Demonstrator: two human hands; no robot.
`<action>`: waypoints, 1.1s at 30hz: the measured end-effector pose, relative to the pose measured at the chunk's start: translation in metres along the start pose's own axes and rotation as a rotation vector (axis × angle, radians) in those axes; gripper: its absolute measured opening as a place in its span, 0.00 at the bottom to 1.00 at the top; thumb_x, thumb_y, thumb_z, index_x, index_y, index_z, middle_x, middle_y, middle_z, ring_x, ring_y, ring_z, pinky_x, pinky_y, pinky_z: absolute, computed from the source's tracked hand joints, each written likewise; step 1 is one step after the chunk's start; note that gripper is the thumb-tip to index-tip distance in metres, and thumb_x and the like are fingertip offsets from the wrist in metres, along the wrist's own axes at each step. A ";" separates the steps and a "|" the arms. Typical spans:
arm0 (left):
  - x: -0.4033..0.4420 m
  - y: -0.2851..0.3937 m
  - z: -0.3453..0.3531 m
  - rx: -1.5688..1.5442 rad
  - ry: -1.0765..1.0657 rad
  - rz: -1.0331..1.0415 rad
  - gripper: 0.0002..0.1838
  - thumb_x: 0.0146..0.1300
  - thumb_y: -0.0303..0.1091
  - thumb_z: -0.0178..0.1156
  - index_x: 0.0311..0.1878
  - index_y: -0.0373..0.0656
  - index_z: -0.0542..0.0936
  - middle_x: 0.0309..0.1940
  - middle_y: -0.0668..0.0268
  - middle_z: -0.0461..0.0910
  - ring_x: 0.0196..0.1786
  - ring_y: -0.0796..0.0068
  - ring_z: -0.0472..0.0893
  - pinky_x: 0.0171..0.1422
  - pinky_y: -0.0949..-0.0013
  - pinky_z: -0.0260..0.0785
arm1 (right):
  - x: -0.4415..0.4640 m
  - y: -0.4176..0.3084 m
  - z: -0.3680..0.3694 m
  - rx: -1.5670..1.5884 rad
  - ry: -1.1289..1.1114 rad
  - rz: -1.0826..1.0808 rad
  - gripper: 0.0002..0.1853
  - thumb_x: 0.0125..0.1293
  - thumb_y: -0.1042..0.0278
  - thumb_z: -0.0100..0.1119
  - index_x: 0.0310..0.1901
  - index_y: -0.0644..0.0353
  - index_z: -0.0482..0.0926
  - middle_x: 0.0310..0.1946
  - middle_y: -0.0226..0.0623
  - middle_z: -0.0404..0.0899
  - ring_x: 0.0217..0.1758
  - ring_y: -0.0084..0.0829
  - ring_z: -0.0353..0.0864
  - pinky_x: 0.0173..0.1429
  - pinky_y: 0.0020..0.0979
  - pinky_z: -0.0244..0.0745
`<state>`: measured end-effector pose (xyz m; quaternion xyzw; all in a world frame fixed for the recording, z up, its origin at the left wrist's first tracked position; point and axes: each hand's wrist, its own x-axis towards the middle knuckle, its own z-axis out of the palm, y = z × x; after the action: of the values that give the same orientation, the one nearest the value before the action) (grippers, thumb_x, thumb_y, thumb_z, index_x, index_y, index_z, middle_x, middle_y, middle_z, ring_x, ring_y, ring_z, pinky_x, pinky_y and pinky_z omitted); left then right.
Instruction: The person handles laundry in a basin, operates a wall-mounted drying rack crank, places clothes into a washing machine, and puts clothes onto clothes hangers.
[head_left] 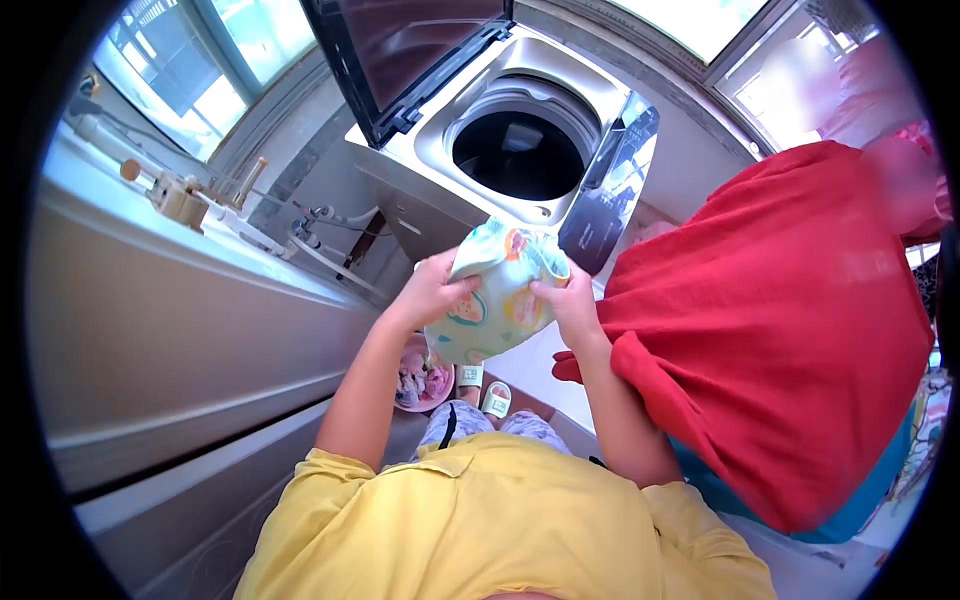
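Between my two hands is a pale green fruit-print garment (490, 310) with a gathered, elastic-looking top edge; it looks like small shorts, but its full shape is folded out of sight. My left hand (432, 290) grips its left side, thumb over the front. On the other side my right hand (572, 305) pinches the edge near the top right corner. The cloth hangs in front of a top-loading washing machine (400, 180), whose lid (410, 50) stands raised. Inside, the drum (520, 155) is dark, and its contents cannot be made out.
A pink basin (425, 400) with clothes sits on the floor by my feet in slippers (497, 398). Large red cloth (770, 330) hangs at the right, over something teal (860, 490). Taps and hoses (320, 225) line the left wall beneath a window.
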<state>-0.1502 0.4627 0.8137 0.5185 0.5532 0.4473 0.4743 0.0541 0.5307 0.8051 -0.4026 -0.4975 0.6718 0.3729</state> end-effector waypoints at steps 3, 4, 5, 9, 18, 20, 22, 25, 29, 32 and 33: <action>0.041 0.011 -0.024 0.215 0.165 0.133 0.17 0.54 0.27 0.61 0.48 0.37 0.75 0.32 0.56 0.81 0.33 0.64 0.81 0.43 0.66 0.72 | 0.043 -0.012 0.010 -0.112 0.115 -0.114 0.16 0.51 0.84 0.59 0.44 0.68 0.76 0.40 0.33 0.80 0.41 0.21 0.78 0.46 0.26 0.73; 0.058 0.012 -0.031 0.299 0.246 0.074 0.20 0.52 0.29 0.63 0.50 0.41 0.73 0.38 0.54 0.80 0.40 0.57 0.81 0.48 0.64 0.71 | 0.060 -0.017 0.013 -0.153 0.151 -0.145 0.16 0.50 0.81 0.61 0.43 0.68 0.76 0.38 0.34 0.81 0.40 0.24 0.79 0.45 0.27 0.74; 0.076 0.010 -0.033 0.376 0.387 0.102 0.25 0.52 0.32 0.64 0.55 0.44 0.71 0.46 0.54 0.77 0.48 0.56 0.77 0.52 0.61 0.68 | 0.082 -0.014 0.013 -0.254 0.214 -0.151 0.19 0.50 0.78 0.63 0.47 0.67 0.74 0.39 0.38 0.80 0.41 0.28 0.79 0.47 0.29 0.74; 0.101 -0.024 -0.012 1.148 0.196 0.384 0.41 0.51 0.37 0.67 0.68 0.57 0.58 0.64 0.60 0.62 0.66 0.59 0.63 0.65 0.47 0.56 | 0.115 0.023 0.018 -0.996 0.345 -0.375 0.39 0.49 0.66 0.69 0.62 0.63 0.61 0.55 0.53 0.67 0.57 0.48 0.70 0.59 0.40 0.66; 0.101 -0.078 0.006 1.230 0.078 0.206 0.38 0.50 0.29 0.62 0.65 0.63 0.60 0.68 0.65 0.55 0.73 0.55 0.47 0.69 0.31 0.37 | 0.089 0.052 0.027 -1.276 0.105 -0.392 0.34 0.52 0.67 0.63 0.61 0.59 0.63 0.59 0.53 0.65 0.64 0.51 0.62 0.67 0.45 0.56; 0.098 -0.070 0.012 1.186 0.039 0.196 0.38 0.50 0.28 0.60 0.66 0.62 0.60 0.68 0.63 0.54 0.73 0.53 0.46 0.69 0.31 0.36 | 0.075 0.039 0.034 -1.131 0.041 -0.404 0.32 0.53 0.70 0.60 0.61 0.61 0.63 0.59 0.55 0.65 0.64 0.51 0.62 0.68 0.44 0.55; 0.096 -0.066 0.019 1.147 0.110 0.190 0.36 0.51 0.31 0.60 0.66 0.60 0.61 0.68 0.61 0.53 0.73 0.52 0.46 0.69 0.32 0.34 | 0.060 0.032 0.043 -0.985 0.068 -0.465 0.31 0.53 0.71 0.59 0.60 0.62 0.63 0.58 0.55 0.66 0.64 0.51 0.62 0.68 0.43 0.56; 0.098 -0.073 0.028 1.013 0.192 0.342 0.26 0.56 0.39 0.55 0.61 0.56 0.68 0.66 0.61 0.57 0.72 0.56 0.51 0.69 0.35 0.38 | 0.029 0.010 0.053 -0.948 0.037 -0.493 0.31 0.53 0.71 0.59 0.61 0.62 0.63 0.60 0.56 0.62 0.64 0.52 0.61 0.68 0.44 0.55; 0.094 -0.006 0.043 0.526 0.237 0.453 0.14 0.58 0.29 0.53 0.48 0.45 0.76 0.50 0.60 0.73 0.55 0.58 0.72 0.58 0.59 0.63 | -0.017 -0.035 0.064 -0.803 0.076 -0.578 0.34 0.57 0.67 0.60 0.65 0.62 0.58 0.64 0.55 0.57 0.66 0.54 0.58 0.69 0.44 0.54; 0.082 0.067 0.071 0.162 0.205 0.409 0.09 0.64 0.25 0.52 0.46 0.38 0.75 0.37 0.61 0.79 0.40 0.70 0.79 0.47 0.71 0.70 | -0.049 -0.083 0.056 -0.581 0.158 -0.827 0.27 0.57 0.69 0.62 0.58 0.63 0.67 0.60 0.51 0.64 0.63 0.49 0.64 0.66 0.39 0.58; 0.072 0.095 0.080 0.004 0.152 0.370 0.08 0.65 0.26 0.52 0.46 0.38 0.75 0.36 0.63 0.79 0.40 0.73 0.78 0.47 0.73 0.70 | -0.062 -0.097 0.051 -0.560 0.202 -0.891 0.23 0.55 0.73 0.63 0.53 0.62 0.70 0.57 0.49 0.68 0.61 0.46 0.66 0.64 0.38 0.61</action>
<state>-0.0577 0.5403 0.8907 0.5770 0.4835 0.5636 0.3401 0.0420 0.4781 0.9193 -0.2992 -0.7418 0.2479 0.5466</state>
